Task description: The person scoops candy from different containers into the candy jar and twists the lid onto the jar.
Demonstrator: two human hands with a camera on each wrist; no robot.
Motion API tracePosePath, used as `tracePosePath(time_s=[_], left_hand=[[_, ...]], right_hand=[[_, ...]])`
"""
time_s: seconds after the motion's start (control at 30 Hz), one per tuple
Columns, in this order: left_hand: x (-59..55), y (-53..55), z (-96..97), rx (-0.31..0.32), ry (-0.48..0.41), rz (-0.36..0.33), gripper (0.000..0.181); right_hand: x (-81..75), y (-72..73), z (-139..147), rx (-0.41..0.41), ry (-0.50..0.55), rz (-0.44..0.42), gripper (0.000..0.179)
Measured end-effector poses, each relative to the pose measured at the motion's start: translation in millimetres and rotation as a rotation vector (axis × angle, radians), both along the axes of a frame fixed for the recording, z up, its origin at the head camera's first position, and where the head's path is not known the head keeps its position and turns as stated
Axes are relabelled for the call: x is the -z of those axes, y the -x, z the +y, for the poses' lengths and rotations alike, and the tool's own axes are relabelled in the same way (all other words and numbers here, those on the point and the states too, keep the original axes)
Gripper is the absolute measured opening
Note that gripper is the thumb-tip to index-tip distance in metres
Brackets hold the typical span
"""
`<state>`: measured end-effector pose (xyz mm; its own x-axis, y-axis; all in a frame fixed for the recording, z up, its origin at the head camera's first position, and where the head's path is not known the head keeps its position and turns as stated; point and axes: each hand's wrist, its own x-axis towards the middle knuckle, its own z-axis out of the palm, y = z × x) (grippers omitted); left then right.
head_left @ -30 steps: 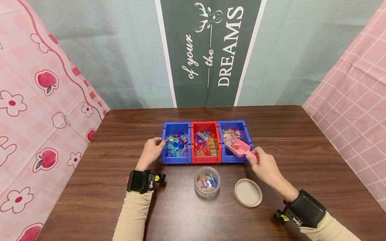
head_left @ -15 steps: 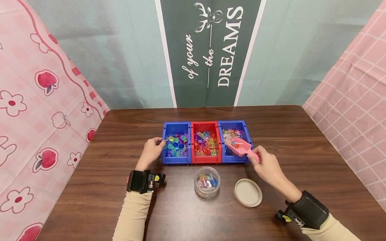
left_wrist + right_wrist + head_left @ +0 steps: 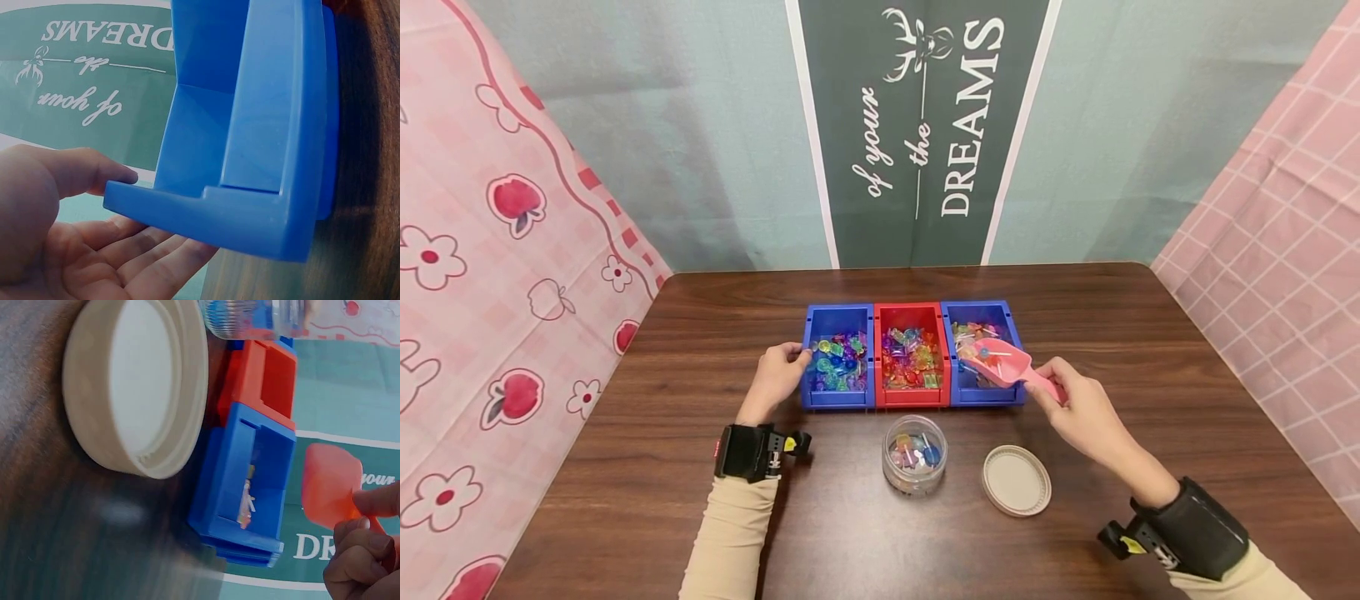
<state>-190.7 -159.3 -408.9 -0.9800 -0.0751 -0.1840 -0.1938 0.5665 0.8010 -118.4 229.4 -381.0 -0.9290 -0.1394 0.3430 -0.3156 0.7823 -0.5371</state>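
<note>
My left hand [image 3: 772,379] pinches the side wall of the left blue bin [image 3: 838,399], thumb over the rim and fingers outside, as the left wrist view shows. Colourful translucent plastic pieces fill part of that bin. In my right hand [image 3: 1086,412] is the handle of a pink scoop [image 3: 1017,365], held over the right blue bin [image 3: 981,312]. Small lollipop-shaped pieces, one with a blue head and white stick, lie in the scoop. More such pieces sit in the bin below. In the right wrist view the scoop's underside [image 3: 331,484] shows above the bin.
Between the blue bins stands a red bin [image 3: 910,399] of translucent pieces. A clear round jar [image 3: 916,485] with several lollipop pieces stands in front of it. The jar's pale lid [image 3: 1017,481] lies to the right of it, on the wooden table [image 3: 850,542].
My right hand and the scoop have moved a little to the right, with the small pieces still in the scoop. My left hand stays on the left bin.
</note>
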Motion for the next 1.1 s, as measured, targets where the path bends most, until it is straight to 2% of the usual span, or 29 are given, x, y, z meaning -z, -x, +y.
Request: tracePosePath(time_s=[0.23, 0.43, 0.63, 1.1], left_hand=[[-1.4, 0.4, -0.2, 0.001, -0.012, -0.007, 0.039], [-0.7, -0.5, -0.4, 0.006, -0.008, -0.013, 0.039], [-0.9, -0.3, -0.2, 0.004, 0.018, 0.023, 0.039], [-0.6, 0.0, 0.1, 0.0, 0.014, 0.02, 0.038]], right_hand=[[-7.7, -2.4, 3.6, -0.115, -0.002, 0.028, 0.014], [-7.5, -4.8, 3.0, -0.22, 0.005, -0.005, 0.018], [-6.4, -9.1, -1.2, -0.343, 0.03, -0.014, 0.022], [-5.9, -16.2, -2.3, -0.569, 0.083, -0.142, 0.019]])
